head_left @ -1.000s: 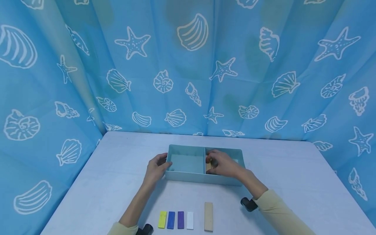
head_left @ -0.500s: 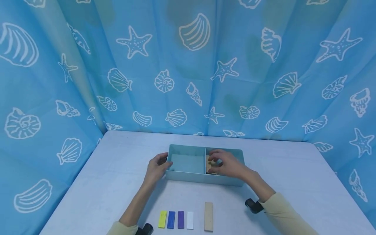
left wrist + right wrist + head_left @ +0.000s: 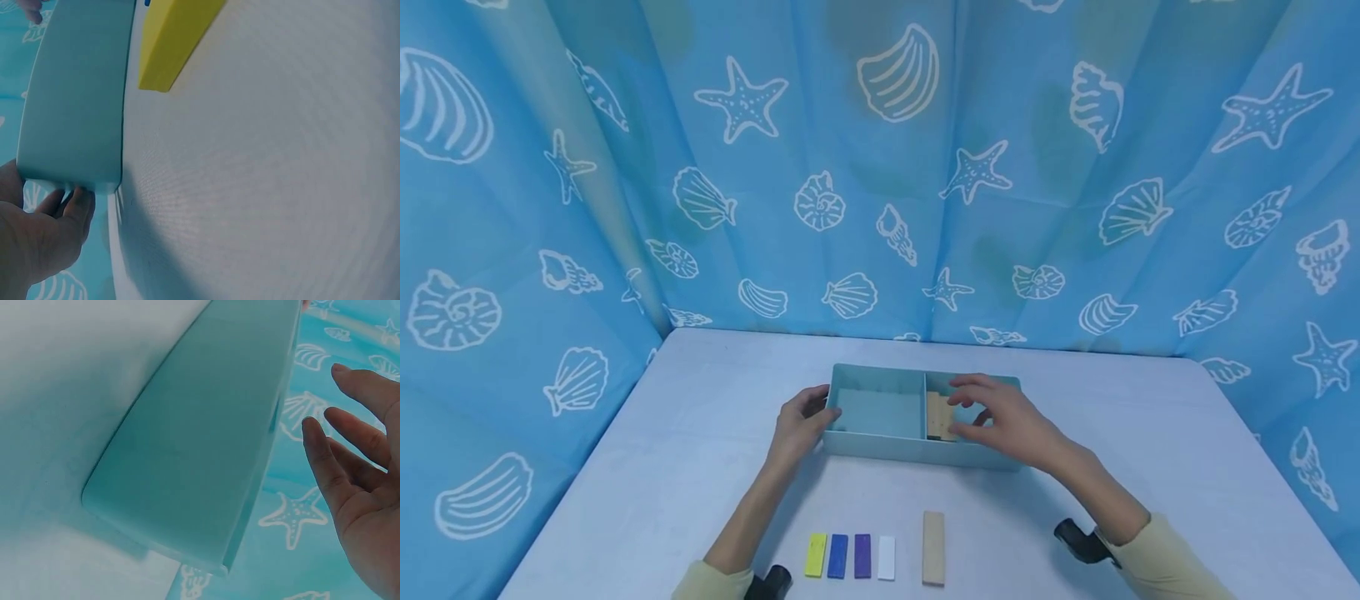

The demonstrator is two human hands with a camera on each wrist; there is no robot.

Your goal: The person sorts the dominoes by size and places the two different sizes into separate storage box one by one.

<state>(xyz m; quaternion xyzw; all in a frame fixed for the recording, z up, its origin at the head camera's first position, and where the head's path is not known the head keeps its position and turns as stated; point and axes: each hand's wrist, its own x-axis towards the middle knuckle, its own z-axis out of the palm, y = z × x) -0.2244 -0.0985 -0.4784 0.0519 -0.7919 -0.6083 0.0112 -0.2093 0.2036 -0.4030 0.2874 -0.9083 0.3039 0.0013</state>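
Note:
A pale blue-green box (image 3: 895, 447) with a divider stands on the table in the head view. My left hand (image 3: 797, 427) holds its left end, thumb at the rim and fingers against the outer wall, as the left wrist view confirms. Light wooden blocks (image 3: 936, 415) lie side by side in the right compartment, against the divider; a dark piece shows at their near end. Over that compartment hovers my right hand (image 3: 1011, 423), fingers apart with nothing between them. It partly covers the compartment. The left compartment's bare floor (image 3: 880, 413) is visible.
In front of the box, a yellow block (image 3: 816, 555), a blue block (image 3: 837, 556), a purple block (image 3: 862, 556) and a white block (image 3: 886, 557) form a row. A longer wooden block (image 3: 933, 548) lies to their right. A seashell-patterned curtain (image 3: 880, 175) encloses the table's back and sides.
My right hand has drawn away to the right from the wooden blocks in the compartment, leaving them more exposed, and its fingers have spread. My left hand stays on the box.

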